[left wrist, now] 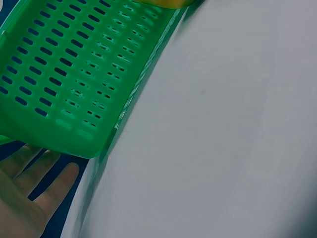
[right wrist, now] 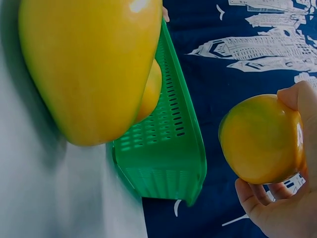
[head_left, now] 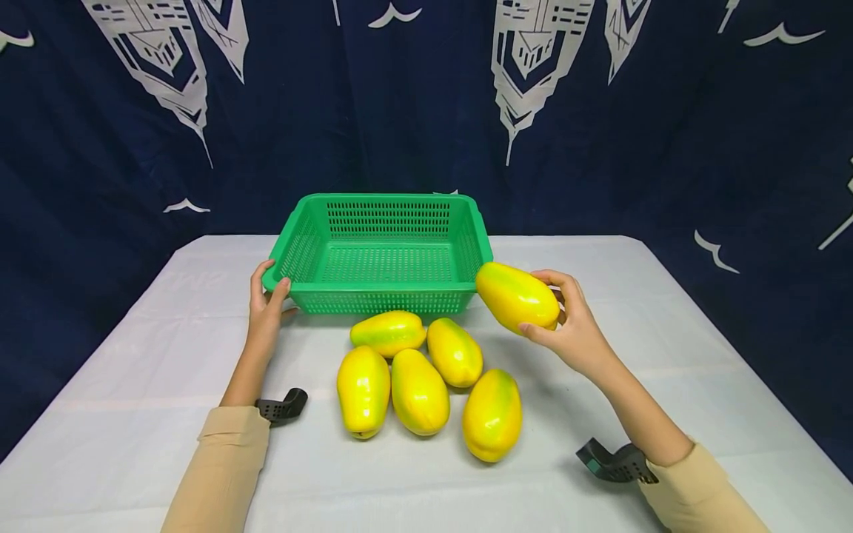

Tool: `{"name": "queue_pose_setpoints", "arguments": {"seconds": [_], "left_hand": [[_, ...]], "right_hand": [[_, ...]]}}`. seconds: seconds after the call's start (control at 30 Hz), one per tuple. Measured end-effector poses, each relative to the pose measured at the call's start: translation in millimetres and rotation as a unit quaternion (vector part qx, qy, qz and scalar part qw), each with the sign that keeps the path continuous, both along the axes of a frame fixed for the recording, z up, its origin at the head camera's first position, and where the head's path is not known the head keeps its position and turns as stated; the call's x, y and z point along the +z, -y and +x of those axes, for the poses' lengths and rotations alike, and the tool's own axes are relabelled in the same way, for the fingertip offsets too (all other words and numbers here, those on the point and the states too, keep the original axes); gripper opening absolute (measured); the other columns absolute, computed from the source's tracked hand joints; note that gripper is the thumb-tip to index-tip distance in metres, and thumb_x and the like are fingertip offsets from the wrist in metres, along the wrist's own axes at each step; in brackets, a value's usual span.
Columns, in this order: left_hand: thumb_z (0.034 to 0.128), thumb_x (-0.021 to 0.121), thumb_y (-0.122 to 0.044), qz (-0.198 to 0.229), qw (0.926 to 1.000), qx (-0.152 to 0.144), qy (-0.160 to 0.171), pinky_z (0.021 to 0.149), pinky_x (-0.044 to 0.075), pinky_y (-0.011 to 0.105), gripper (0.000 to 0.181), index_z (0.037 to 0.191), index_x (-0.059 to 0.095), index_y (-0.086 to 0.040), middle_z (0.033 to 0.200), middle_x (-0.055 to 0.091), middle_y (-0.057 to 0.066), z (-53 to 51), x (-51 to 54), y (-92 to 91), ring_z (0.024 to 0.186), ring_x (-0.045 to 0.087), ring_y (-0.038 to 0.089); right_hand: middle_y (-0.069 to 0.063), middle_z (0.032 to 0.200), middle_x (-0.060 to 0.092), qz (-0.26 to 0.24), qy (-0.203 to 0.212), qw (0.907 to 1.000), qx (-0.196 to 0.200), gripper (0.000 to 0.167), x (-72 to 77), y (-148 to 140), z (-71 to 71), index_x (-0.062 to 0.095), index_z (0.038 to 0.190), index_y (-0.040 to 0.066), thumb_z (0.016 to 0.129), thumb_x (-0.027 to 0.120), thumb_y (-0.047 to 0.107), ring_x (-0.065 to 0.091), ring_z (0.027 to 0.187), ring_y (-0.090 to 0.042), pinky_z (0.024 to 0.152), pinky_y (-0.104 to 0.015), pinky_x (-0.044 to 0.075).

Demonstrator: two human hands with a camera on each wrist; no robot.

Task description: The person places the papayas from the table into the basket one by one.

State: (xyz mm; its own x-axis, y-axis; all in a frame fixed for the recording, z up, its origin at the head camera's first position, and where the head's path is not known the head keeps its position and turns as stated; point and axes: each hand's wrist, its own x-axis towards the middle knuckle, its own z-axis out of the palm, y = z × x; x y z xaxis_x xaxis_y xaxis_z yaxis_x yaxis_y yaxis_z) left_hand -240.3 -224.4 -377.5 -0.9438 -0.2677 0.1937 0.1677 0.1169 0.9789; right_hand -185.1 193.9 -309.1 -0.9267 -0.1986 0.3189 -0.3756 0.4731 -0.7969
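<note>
Your right hand (head_left: 578, 334) clamped thumb and fingers on a fruit (head_left: 514, 296) beside the basket's (head_left: 386, 286) right corner; glossy skin risked a slip. Your left hand (head_left: 266, 311), fingers apart, touched the basket.

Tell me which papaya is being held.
The papaya in the right hand, rightmost in the head view; the other five papayas lie on the white tablecloth.
</note>
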Motion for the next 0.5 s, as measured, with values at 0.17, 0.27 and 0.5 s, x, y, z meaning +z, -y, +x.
{"name": "queue_pose_setpoints", "arguments": {"seconds": [0.17,0.27,0.5], "left_hand": [[0.0952,0.042,-0.036,0.002,1.0000,-0.008,0.000,0.091,0.039,0.051,0.052,0.141,0.018,-0.034,0.135,0.035,0.013,1.0,-1.5,0.5,0.099,0.047,0.002],[0.0955,0.041,-0.035,0.007,0.9999,-0.011,0.001,0.093,0.038,0.053,0.052,0.142,0.017,-0.033,0.137,0.034,0.014,0.9,-2.0,0.9,0.099,0.047,0.002],[0.0958,0.041,-0.033,0.012,0.9998,-0.017,0.003,0.095,0.037,0.054,0.053,0.142,0.017,-0.030,0.137,0.033,0.016,1.8,1.5,0.7,0.099,0.046,0.003]], "right_hand": [[-0.010,0.133,0.030,-0.005,-0.001,1.0000,0.001,0.067,1.4,2.0,-4.7,0.030,0.132,0.007,0.076,0.068,0.005,0.035,0.108,-0.018,0.086,-0.027,0.038],[-0.008,0.133,0.031,-0.012,-0.005,0.9999,0.001,0.066,2.9,3.1,-7.4,0.030,0.132,0.007,0.077,0.067,0.005,0.036,0.108,-0.017,0.083,-0.018,0.040],[-0.007,0.131,0.031,-0.032,-0.010,0.9994,0.002,0.066,8.0,8.8,-12.6,0.029,0.132,0.006,0.077,0.065,0.002,0.038,0.105,-0.015,0.077,-0.013,0.042]]}}
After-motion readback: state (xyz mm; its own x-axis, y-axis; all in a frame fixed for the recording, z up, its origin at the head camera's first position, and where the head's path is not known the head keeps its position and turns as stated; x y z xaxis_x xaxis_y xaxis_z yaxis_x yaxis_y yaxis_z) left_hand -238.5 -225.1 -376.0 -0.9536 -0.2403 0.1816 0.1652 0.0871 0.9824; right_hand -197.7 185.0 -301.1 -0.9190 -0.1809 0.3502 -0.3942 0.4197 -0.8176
